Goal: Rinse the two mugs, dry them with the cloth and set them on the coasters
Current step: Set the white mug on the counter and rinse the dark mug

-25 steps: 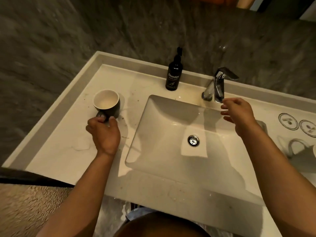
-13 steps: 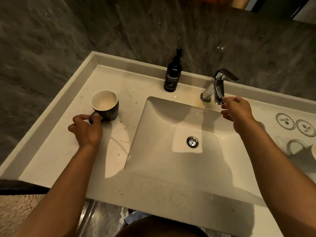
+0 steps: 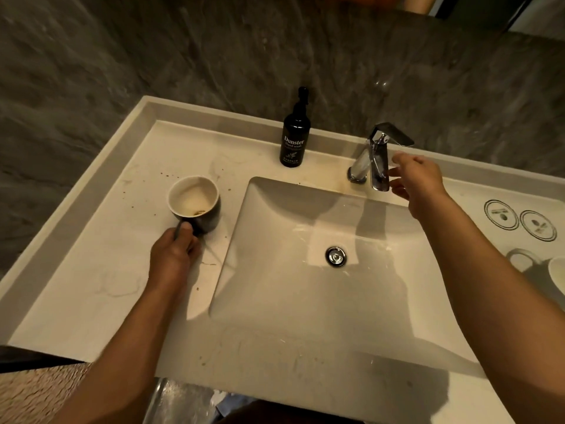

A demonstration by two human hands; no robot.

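**Inspector:** Gripping the handle of the dark mug, your left hand has its thumb and fingers curled round it; the mug stands upright on the counter, just left of the basin, with brown residue inside. Your right hand holds nothing, fingers loosely spread beside the tap. Whether they touch it, I cannot tell.

**Operator:** What could go wrong from here?

**Inspector:** In my judgement, a handle-only grip lets the mug tip as you carry it, so dregs may spill on the counter. Swing it low and you could knock it on the basin's left edge. Open the tap hard and water may splash out.

**Operator:** And room to move?

**Inspector:** You have open counter left of the mug, with a raised lip behind. The soap bottle stands well back. The second mug sits at the right frame edge, near the two coasters; mind your right elbow there. No cloth is visible.
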